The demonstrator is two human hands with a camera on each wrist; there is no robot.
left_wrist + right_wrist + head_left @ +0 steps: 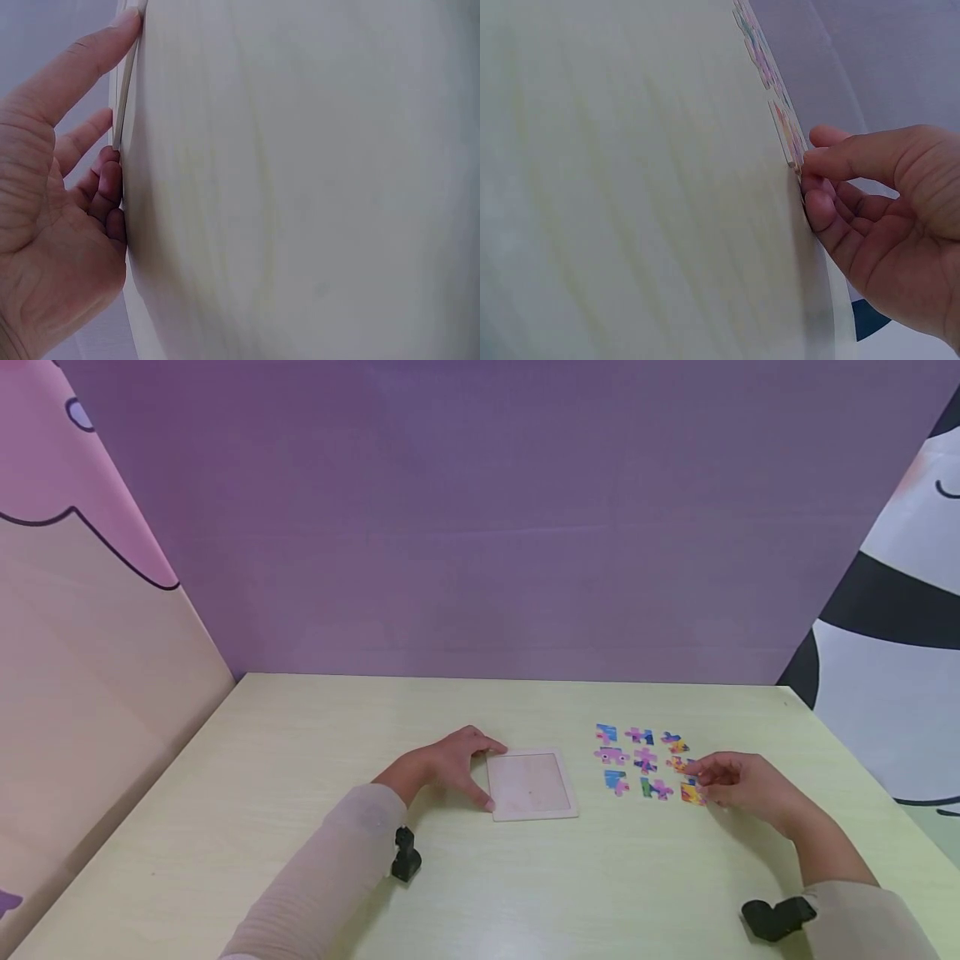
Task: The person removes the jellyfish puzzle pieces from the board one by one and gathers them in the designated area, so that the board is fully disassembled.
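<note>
A pale square puzzle tray (534, 787) with nothing in it lies flat in the middle of the light table (300, 827). My left hand (491, 775) holds its left side, index finger at the far corner and thumb at the near corner. In the left wrist view the left hand (120, 90) has its fingertips against the tray's thin edge (124, 75). Several colourful puzzle pieces (643, 760) lie in a small grid to the right of the tray. My right hand (699, 781) pinches the near right piece (688, 792), which still lies on the table. Up close, the right hand (806, 169) has its thumb and fingers meeting at that piece's edge (786, 131).
A purple backdrop (480, 527) closes off the table's far edge, and patterned panels stand at the left and right sides. Black wrist cameras (406, 853) sit on both forearms. Bare tabletop stretches to the left and towards me.
</note>
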